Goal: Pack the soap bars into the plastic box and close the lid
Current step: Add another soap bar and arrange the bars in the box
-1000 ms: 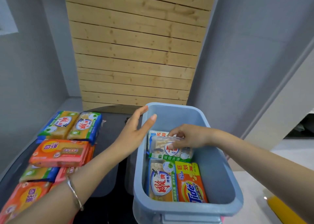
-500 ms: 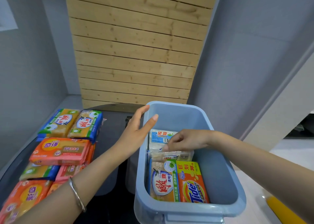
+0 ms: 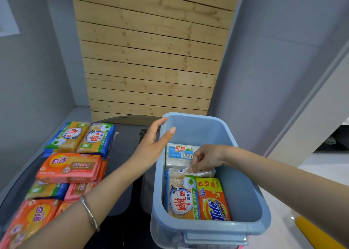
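Observation:
A light blue plastic box (image 3: 245, 188) stands open on the right. Inside lie a white soap bar with a blue label (image 3: 179, 153) at the back, a green and white wrapped bar (image 3: 181, 197) and an orange Tide bar (image 3: 213, 199) at the front. My right hand (image 3: 204, 159) reaches into the box and pinches a clear-wrapped soap bar (image 3: 200, 172) standing on edge between them. My left hand (image 3: 153, 145) rests open against the box's left rim. Several wrapped soap bars, such as an orange one (image 3: 69, 166), are stacked on the dark table at the left.
A wooden slat panel (image 3: 151, 50) rises behind the table between grey walls. Blue-and-yellow soap packs (image 3: 81, 138) lie at the back of the pile. A yellow object (image 3: 317, 233) lies on the pale floor at the lower right. No lid is clearly visible.
My right hand has lowered the clear-wrapped bar deeper into the box, tipping it onto its edge and uncovering the white bar behind. My left hand has stayed on the rim.

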A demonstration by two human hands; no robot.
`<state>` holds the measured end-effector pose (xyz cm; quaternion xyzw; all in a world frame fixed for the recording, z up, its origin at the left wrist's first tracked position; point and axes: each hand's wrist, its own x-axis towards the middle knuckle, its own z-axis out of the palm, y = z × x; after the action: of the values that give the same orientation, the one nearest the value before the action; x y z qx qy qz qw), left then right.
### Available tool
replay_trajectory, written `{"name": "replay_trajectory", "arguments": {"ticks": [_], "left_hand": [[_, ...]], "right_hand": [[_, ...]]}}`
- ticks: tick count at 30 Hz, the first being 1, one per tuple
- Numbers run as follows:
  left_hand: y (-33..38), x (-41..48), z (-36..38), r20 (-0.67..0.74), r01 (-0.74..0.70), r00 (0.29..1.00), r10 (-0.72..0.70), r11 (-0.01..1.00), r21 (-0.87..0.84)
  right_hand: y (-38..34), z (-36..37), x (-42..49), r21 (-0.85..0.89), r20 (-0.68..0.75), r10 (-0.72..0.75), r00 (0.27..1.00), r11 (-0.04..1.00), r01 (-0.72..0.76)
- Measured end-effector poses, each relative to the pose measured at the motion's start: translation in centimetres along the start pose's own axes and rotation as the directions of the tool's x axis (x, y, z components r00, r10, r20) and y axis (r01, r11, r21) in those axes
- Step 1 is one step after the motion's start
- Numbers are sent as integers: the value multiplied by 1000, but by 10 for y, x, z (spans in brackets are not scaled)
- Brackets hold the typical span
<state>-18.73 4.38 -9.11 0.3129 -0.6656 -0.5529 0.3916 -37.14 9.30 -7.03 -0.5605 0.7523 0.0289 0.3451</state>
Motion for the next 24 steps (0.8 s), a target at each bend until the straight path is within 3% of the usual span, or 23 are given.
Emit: {"name": "replay_trajectory", "arguments": {"ticks": [8, 14, 24], "left_hand": [[0, 0, 1, -26, 16, 1000, -15, 1000, 21], [0, 0, 2, -46, 9, 999, -8, 999, 33], [-1, 1, 3, -62, 10, 998, -9, 1000, 24]], "right_hand": [[-10, -26, -10, -67, 3, -31, 1000, 997, 31], [-6, -20, -7, 154, 192, 33, 981, 986, -63], [-7, -8, 0, 37, 173, 97, 980, 994, -105]]}}
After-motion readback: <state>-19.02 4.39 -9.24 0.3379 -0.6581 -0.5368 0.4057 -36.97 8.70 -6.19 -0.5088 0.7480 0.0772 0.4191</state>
